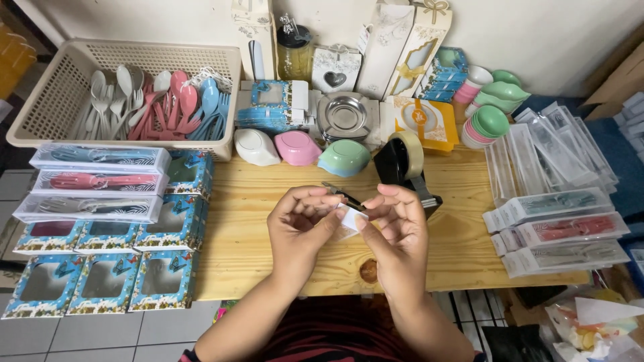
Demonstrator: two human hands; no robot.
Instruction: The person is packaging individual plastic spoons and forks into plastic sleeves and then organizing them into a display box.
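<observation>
Fingertips of both hands meet over the middle of the light wooden tabletop (268, 261), pinching a small white piece of tape or paper (350, 218) between them. The left hand (302, 224) curls its fingers inward, thumb pressed to one edge of the white piece; the right hand (397, 224) nips the other edge between thumb and forefinger, the remaining fingers loosely bent. A thin dark tool (342, 195), perhaps scissors or tweezers, lies just behind the fingertips; what it is cannot be told for certain.

Just beyond the right hand stands a black tape dispenser with a roll of clear tape (404, 167). Toward the back edge sit three small leaf-shaped bowls, white (256, 147), pink (297, 148) and green (344, 157), with a stack of round metal dishes (345, 115) behind them. At the back left corner rests a beige plastic basket (54, 94) of white, pink and blue plastic spoons and forks. Along the left edge lie clear cutlery boxes (100, 158) and blue window gift boxes (100, 281). By the right edge lie more clear packs of cutlery (550, 231), and stacked green and pink bowls (488, 123) stand at the back right.
</observation>
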